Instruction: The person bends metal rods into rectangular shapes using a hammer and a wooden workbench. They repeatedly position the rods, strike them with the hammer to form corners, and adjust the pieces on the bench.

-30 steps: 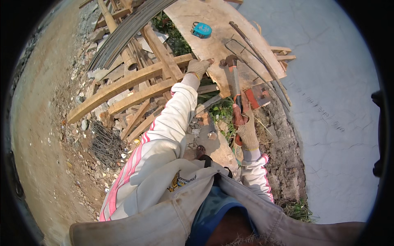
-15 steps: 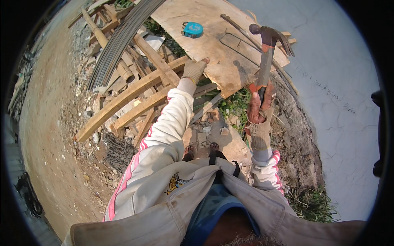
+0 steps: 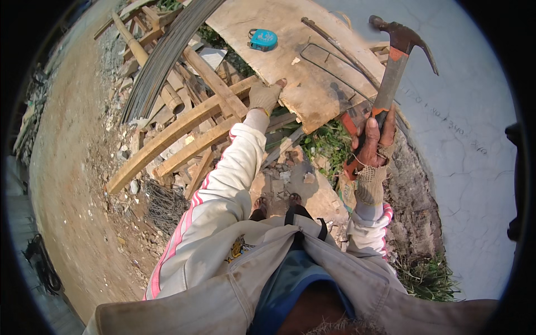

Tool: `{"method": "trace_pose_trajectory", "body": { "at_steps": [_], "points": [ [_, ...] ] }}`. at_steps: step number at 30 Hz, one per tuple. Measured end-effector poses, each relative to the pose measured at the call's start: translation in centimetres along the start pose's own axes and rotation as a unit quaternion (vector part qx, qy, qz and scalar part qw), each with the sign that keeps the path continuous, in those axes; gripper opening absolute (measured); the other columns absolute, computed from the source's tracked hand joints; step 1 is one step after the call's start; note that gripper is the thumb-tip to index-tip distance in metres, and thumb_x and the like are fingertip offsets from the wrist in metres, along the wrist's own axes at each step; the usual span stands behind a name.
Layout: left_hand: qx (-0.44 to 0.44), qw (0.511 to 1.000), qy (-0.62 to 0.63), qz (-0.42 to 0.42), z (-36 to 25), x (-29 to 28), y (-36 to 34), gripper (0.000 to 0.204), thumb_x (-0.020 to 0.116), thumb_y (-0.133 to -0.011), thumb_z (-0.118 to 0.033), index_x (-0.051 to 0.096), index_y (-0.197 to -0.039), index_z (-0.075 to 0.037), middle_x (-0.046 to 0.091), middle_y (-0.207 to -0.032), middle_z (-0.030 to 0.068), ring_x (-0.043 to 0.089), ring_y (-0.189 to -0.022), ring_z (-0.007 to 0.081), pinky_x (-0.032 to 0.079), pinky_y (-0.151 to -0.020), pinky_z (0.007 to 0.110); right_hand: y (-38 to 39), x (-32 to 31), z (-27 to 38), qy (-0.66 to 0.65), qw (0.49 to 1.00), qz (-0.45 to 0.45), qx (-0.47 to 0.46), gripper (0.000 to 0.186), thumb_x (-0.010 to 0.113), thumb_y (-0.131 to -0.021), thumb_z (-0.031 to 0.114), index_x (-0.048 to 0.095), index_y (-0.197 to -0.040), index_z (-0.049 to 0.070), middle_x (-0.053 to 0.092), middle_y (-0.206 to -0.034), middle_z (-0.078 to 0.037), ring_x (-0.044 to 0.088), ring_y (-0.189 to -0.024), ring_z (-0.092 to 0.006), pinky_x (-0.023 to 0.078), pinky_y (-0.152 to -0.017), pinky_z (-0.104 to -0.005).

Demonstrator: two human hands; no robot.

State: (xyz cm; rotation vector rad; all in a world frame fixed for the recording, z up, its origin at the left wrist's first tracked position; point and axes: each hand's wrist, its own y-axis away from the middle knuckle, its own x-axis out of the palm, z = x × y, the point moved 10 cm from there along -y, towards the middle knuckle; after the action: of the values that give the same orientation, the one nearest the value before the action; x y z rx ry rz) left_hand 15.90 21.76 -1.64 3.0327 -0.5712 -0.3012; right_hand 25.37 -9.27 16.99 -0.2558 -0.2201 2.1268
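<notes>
My left hand [image 3: 264, 96], in a fingerless knitted glove, grips the near left edge of a worn plywood board [image 3: 318, 114]; some of its fingers are hidden. My right hand [image 3: 375, 144], gloved alike, is closed round the black grip of a claw hammer [image 3: 392, 75]. The hammer stands head up, its claw pointing right. Close beside my right hand is an orange and black handle [image 3: 350, 124], partly covered by the fingers; its kind is unclear. A turquoise tape measure [image 3: 263, 39] and a bent metal rod [image 3: 324, 60] lie on the board.
Timber beams [image 3: 184, 131] and a bundle of steel bars [image 3: 167, 58] lie on rubble at the left. Tangled wire [image 3: 166, 202] sits below them. A cracked grey wall [image 3: 463, 167] borders the right. My feet [image 3: 277, 202] stand among broken bricks. Weeds [image 3: 326, 148] grow below the board.
My right hand has moved right with the hammer, whose head is now higher and farther right. More of the orange and black handle shows. My left hand stays on the board.
</notes>
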Motion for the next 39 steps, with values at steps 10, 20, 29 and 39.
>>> {"method": "trace_pose_trajectory", "body": {
  "at_steps": [10,20,29,39],
  "points": [
    [-0.035,0.991,0.131,0.005,1.6,1.4,-0.1,0.05,0.079,-0.085,-0.03,0.065,-0.114,0.008,0.072,-0.103,0.0152,0.066,-0.086,0.0223,0.051,-0.075,0.036,4.2,3.4,-14.1,-0.291,0.866,0.158,0.374,0.069,0.059,-0.104,0.039,0.019,-0.161,0.034,0.057,-0.077,-0.004,0.056,-0.056,-0.0175,0.049,-0.045,-0.0376],
    [-0.073,0.98,0.182,0.015,2.8,1.9,-0.3,0.037,0.078,-0.085,-0.028,0.069,-0.097,0.007,0.069,-0.086,0.0095,0.062,-0.074,0.0195,0.049,-0.066,0.035,4.8,2.7,-12.0,-0.075,0.95,0.163,0.254,0.066,0.058,-0.105,0.037,0.027,-0.161,0.021,0.055,-0.075,0.001,0.052,-0.052,-0.0107,0.044,-0.045,-0.0285],
    [-0.011,0.981,0.194,0.014,1.2,1.6,0.1,0.036,0.077,-0.086,-0.031,0.068,-0.091,0.004,0.064,-0.079,0.0066,0.058,-0.07,0.017,0.047,-0.063,0.034,2.4,-0.5,-7.0,0.126,0.975,-0.03,-0.179,0.06,0.058,-0.105,0.033,0.039,-0.156,0.01,0.05,-0.074,0.003,0.037,-0.054,-0.0049,0.033,-0.05,-0.0231],
    [-0.067,0.985,0.156,0.026,0.8,1.2,1.2,0.035,0.077,-0.087,-0.026,0.069,-0.098,0.007,0.07,-0.088,0.0082,0.061,-0.075,0.0184,0.049,-0.07,0.034,1.7,-0.7,-10.2,0.084,0.996,0.01,-0.027,0.058,0.057,-0.103,0.041,0.043,-0.147,0.007,0.052,-0.069,0.001,0.042,-0.048,-0.0076,0.036,-0.044,-0.0266]
  ]
}}
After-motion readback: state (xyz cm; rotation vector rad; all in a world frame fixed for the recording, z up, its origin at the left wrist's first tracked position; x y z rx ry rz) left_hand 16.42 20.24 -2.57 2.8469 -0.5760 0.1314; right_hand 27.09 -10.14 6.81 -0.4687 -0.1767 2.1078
